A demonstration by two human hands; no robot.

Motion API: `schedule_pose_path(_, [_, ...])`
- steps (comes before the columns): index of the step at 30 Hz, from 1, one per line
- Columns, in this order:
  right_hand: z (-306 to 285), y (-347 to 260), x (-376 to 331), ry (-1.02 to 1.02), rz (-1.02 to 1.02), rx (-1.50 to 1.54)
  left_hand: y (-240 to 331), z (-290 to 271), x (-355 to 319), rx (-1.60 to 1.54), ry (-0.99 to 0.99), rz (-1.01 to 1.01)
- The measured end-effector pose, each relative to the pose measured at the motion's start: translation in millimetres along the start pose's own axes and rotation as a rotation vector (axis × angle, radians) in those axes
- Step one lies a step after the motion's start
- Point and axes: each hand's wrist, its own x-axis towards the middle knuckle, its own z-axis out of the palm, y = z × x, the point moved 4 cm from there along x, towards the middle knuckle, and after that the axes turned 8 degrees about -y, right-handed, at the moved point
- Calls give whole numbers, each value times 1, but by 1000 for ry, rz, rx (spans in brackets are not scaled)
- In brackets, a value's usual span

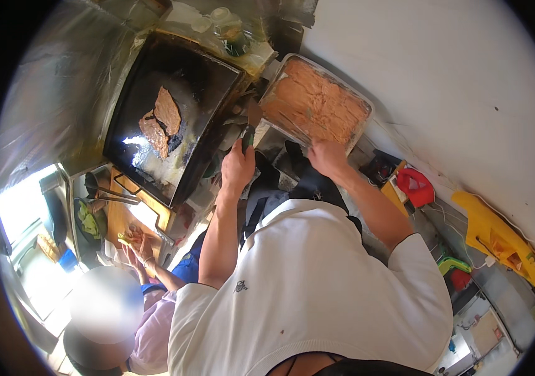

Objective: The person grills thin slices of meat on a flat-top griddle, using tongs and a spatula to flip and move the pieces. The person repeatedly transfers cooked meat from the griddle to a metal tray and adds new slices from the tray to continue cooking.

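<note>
In my left hand (238, 168) is a scraper (253, 114) with a dark handle, its flat metal blade pointing away from me beside the tray. The left fingers are wrapped round the handle. My right hand (329, 156) is closed at the near rim of a rectangular tray (368, 108); its fingertips are partly hidden. Raw, reddish-brown flattened meat (317, 94) fills that tray. To the left, browned pieces of meat (161, 119) lie close together on a dark flat griddle (201, 81), with a shiny patch near them.
At the lower left another person's hands (137, 247) hold food over a wooden board (120, 216). A bowl of green leaves (89, 219) stands beyond them. Jars (226, 28) sit behind the griddle. At right are a white wall (443, 81), a red item (414, 187) and a yellow item (499, 232).
</note>
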Motion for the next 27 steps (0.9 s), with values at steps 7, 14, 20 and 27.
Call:
schedule_pose_path(7, [23,10,27,-6,42,218,-1,2,1,-33,66,48])
schedule_pose_path(14, [7,-7,15,17,112,113,2,0,-4,-73,84,55])
schedule_pose_path(20, [23,3,36,-62,178,272,5,0,5,-29,71,58])
schedule_pose_path(27, [11,47,-25,-79,473,879,2,4,9,5,69,15])
